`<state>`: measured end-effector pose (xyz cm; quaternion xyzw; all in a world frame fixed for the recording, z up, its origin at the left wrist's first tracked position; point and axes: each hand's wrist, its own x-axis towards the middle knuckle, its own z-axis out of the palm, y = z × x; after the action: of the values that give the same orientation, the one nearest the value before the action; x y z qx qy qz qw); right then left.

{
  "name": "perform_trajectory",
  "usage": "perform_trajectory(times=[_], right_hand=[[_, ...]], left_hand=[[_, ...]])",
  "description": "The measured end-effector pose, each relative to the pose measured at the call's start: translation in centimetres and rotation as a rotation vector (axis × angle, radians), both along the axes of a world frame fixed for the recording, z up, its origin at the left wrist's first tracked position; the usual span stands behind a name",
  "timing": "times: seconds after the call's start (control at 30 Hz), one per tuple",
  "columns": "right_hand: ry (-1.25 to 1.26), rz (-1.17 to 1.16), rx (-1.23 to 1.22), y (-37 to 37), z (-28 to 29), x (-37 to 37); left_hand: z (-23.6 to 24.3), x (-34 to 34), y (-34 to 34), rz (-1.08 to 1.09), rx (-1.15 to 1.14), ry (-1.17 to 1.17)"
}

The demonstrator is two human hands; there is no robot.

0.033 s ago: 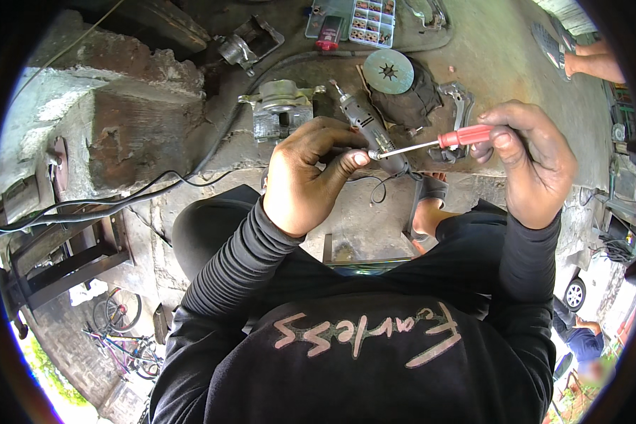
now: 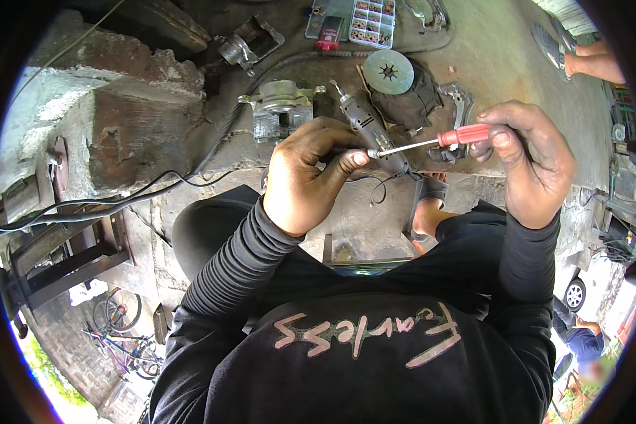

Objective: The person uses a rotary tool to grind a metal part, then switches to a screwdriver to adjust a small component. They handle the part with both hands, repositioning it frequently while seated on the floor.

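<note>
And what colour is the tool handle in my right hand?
The tool handle is red, best seen in the head view.

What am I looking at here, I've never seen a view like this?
No robot, just a person in black working by hand, seen through a fisheye camera on their head, looking down; it bends straight edges. The right hand has its grip around a red-handled tool with a thin metal shaft. The left hand pinches a small metal piece at the shaft's tip. On the brownish ground beyond lie a grey cylindrical power tool, a grey metal casting and a pale round disc, partly over dark crumpled cloth.
</note>
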<state>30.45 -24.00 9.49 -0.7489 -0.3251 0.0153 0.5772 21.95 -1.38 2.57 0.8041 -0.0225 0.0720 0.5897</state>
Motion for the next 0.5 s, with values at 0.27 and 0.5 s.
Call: perform_trajectory(times=[0.27, 0.5], right_hand=[[0.096, -0.112, 0.012, 0.07, -0.06, 0.01], [0.101, -0.13, -0.031, 0.29, 0.37, -0.43]], left_hand=[[-0.19, 0.22, 0.3, -0.106, 0.082, -0.16], [-0.09, 0.01, -0.06, -0.072, 0.108, -0.22]])
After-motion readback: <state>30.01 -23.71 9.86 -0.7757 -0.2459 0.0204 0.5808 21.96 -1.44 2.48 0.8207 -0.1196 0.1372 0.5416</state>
